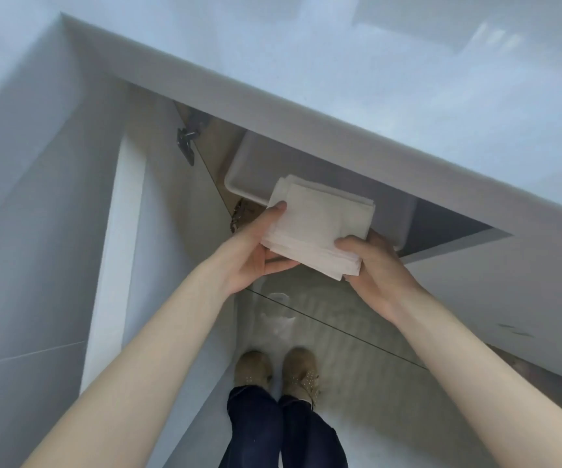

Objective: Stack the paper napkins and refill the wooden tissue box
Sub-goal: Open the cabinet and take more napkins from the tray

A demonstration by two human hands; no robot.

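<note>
A stack of white paper napkins [316, 224] is held in the air between both hands, just below the counter's front edge. My left hand [256, 251] grips its left side, thumb on top. My right hand [377, 261] grips its near right corner, thumb on top. The napkins' edges are slightly uneven. No wooden tissue box is in view.
A white countertop [340, 79] spans the upper frame. Below it an open cabinet holds a white plastic bin [249, 163]. The cabinet door [117, 248] stands open at left with its hinge [186, 143]. The person's feet [276, 373] stand on a tiled floor.
</note>
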